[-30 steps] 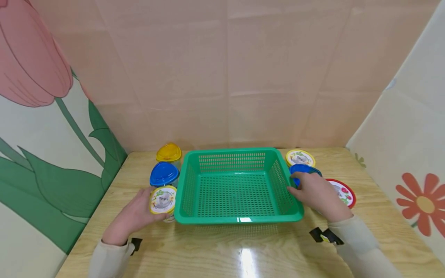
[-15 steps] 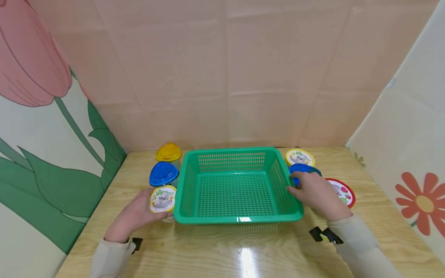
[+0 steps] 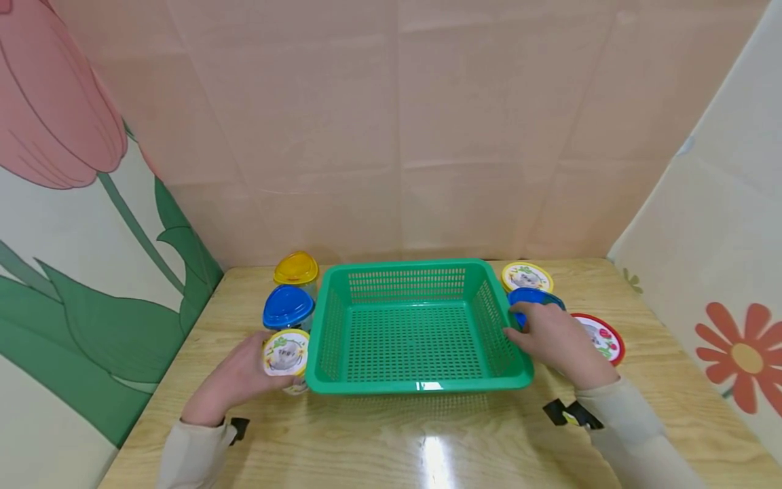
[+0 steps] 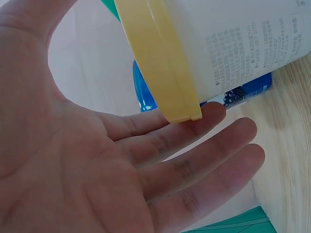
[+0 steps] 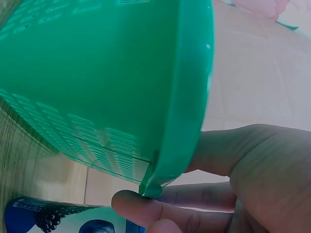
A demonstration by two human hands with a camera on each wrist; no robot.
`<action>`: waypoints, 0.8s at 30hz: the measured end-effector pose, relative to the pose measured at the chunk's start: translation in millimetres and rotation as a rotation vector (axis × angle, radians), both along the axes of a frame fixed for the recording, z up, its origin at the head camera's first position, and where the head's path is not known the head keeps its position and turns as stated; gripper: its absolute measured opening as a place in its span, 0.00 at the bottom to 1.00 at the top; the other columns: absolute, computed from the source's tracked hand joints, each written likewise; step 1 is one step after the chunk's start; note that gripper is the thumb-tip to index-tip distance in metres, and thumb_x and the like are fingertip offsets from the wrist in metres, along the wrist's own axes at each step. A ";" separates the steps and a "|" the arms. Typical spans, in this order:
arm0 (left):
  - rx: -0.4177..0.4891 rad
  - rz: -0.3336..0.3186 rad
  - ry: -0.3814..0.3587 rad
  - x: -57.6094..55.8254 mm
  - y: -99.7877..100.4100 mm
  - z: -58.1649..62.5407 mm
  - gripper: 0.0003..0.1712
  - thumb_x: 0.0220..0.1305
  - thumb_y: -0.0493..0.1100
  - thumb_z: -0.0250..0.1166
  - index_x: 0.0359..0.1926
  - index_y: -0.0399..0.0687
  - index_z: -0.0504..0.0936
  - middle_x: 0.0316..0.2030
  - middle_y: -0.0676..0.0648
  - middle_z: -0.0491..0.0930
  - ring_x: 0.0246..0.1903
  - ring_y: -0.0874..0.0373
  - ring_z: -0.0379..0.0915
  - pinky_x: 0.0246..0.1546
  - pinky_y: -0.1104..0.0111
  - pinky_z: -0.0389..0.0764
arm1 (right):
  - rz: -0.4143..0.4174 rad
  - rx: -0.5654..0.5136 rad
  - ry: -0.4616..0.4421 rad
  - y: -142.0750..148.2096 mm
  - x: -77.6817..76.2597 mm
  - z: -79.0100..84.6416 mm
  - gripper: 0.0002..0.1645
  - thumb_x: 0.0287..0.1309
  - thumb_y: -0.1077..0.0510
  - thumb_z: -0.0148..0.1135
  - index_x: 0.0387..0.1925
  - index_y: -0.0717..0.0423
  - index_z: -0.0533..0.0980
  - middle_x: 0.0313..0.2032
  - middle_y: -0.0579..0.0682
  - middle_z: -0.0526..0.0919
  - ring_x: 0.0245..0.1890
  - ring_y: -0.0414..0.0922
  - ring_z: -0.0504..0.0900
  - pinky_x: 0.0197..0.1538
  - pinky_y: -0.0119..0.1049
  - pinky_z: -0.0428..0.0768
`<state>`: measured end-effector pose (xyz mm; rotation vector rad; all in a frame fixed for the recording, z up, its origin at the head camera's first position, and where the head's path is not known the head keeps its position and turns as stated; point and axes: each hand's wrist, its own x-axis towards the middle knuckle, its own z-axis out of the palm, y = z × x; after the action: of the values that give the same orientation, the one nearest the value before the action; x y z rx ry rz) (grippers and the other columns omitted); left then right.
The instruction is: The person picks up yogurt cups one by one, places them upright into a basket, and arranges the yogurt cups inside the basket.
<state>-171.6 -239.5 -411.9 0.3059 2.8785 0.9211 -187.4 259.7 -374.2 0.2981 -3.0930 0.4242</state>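
Observation:
My left hand point(image 3: 235, 380) holds a round tub point(image 3: 286, 353) with a yellow-rimmed, patterned lid, left of the green basket point(image 3: 421, 387). In the left wrist view, its fingers point(image 4: 184, 167) reach fairly straight along the tub's lid rim point(image 4: 160, 58), and printed text covers the white wall. My right hand point(image 3: 559, 339) grips the basket's right rim. In the right wrist view, the thumb goes over the rim point(image 5: 187, 97) while the other fingertips sit under it. The perforated basket has nothing in it.
Behind the held tub stand a blue-lidded tub point(image 3: 287, 305) and a yellow-lidded tub point(image 3: 296, 267). Right of the basket are a yellow-rimmed tub point(image 3: 527, 277), a blue-lidded tub point(image 3: 537, 296) and a red-rimmed tub point(image 3: 605, 339). A fabric wall point(image 3: 397, 170) closes off the back.
The tub in my left hand has shifted very slightly, its lid tipping a little. My right hand and the basket have stayed in place.

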 end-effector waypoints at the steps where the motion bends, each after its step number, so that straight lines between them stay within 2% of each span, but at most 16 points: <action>1: 0.007 -0.005 -0.004 0.0 -0.4 0.1 0.55 0.42 0.61 0.82 0.62 0.34 0.67 0.48 0.43 0.77 0.43 0.52 0.73 0.46 0.57 0.78 | 0.000 -0.001 -0.001 -0.1 0.3 0.2 0.31 0.59 0.47 0.69 0.55 0.66 0.78 0.31 0.52 0.86 0.24 0.42 0.77 0.25 0.40 0.77; 7: 0.016 -0.002 -0.017 0.4 -2.9 -0.2 0.55 0.41 0.60 0.82 0.62 0.34 0.67 0.49 0.43 0.77 0.44 0.52 0.73 0.46 0.57 0.78 | -0.010 -0.013 -0.022 -0.4 1.2 0.5 0.31 0.60 0.47 0.68 0.57 0.66 0.77 0.28 0.50 0.84 0.22 0.41 0.76 0.23 0.36 0.74; 12: 0.033 -0.012 -0.020 0.3 -4.5 -1.5 0.56 0.41 0.60 0.83 0.62 0.33 0.66 0.50 0.42 0.76 0.45 0.52 0.73 0.46 0.57 0.78 | -0.017 -0.022 -0.041 0.6 1.0 0.9 0.32 0.60 0.47 0.68 0.58 0.66 0.76 0.28 0.50 0.85 0.22 0.41 0.77 0.24 0.36 0.75; 18: 0.101 -0.057 -0.024 -1.7 -7.4 -4.7 0.54 0.41 0.54 0.84 0.60 0.32 0.65 0.49 0.41 0.75 0.44 0.52 0.73 0.47 0.57 0.78 | -0.012 -0.019 -0.028 -0.1 1.4 1.0 0.32 0.60 0.47 0.68 0.57 0.66 0.77 0.26 0.48 0.84 0.22 0.41 0.77 0.24 0.36 0.75; 24: 0.114 -0.063 -0.040 -1.5 -9.3 -5.1 0.55 0.42 0.54 0.83 0.61 0.30 0.64 0.50 0.40 0.75 0.45 0.51 0.73 0.49 0.54 0.78 | -0.005 -0.014 -0.012 -1.1 2.1 1.6 0.31 0.61 0.48 0.67 0.57 0.67 0.77 0.22 0.45 0.80 0.21 0.41 0.75 0.22 0.36 0.71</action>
<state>-173.1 -248.7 -417.0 0.3808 2.7689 1.0693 -185.3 258.6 -372.7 0.2893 -3.0999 0.4494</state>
